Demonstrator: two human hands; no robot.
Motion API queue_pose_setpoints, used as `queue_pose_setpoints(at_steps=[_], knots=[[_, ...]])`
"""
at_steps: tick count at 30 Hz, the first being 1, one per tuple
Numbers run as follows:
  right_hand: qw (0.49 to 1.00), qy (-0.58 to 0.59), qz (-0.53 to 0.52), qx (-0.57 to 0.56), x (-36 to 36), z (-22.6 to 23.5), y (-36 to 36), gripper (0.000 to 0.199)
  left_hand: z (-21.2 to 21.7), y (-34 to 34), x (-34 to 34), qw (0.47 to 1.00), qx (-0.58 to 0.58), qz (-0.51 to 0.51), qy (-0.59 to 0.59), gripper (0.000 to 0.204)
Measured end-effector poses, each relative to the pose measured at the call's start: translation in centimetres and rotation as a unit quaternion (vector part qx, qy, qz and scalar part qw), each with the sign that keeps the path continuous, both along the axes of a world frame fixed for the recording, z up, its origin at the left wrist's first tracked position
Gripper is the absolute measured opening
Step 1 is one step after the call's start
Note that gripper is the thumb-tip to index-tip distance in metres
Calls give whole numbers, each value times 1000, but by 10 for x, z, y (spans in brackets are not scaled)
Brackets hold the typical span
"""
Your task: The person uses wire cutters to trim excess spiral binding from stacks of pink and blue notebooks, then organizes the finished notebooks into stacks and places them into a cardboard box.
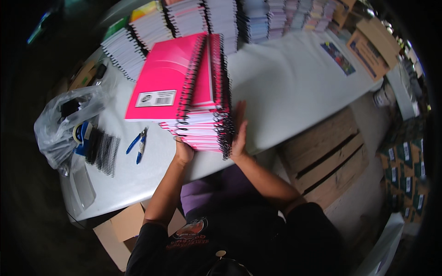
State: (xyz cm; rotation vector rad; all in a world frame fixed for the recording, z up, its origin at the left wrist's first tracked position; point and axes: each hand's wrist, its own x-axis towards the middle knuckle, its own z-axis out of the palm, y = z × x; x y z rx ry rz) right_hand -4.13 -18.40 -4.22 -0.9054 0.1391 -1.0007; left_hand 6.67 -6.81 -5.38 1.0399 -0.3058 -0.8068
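A tall stack of pink spiral notebooks stands between my hands near the table's front edge. Its top notebook is skewed to the left, with a white barcode label on the cover. Black coils run down the stack's right side and also show among the page edges. At the lower left corner, my left hand grips the stack, its fingers mostly hidden behind the notebooks. My right hand presses along the coiled right side, fingers stretched upward and slightly blurred.
Several notebook stacks line the table's back edge. On the left lie blue-handled cutters, loose black coils, a tape dispenser and a plastic bag. A cardboard box sits far right; a wooden pallet is below.
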Motion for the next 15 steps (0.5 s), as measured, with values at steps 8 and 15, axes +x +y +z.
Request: queue_pose_setpoints(at_steps=[8, 15], knots=[[988, 77, 11, -131, -4, 7, -8, 83, 18, 1, 11, 994, 7, -91, -53, 72], [991, -13, -131, -1, 11, 6, -50, 78, 7, 2, 43, 986, -94, -136, -16, 64]])
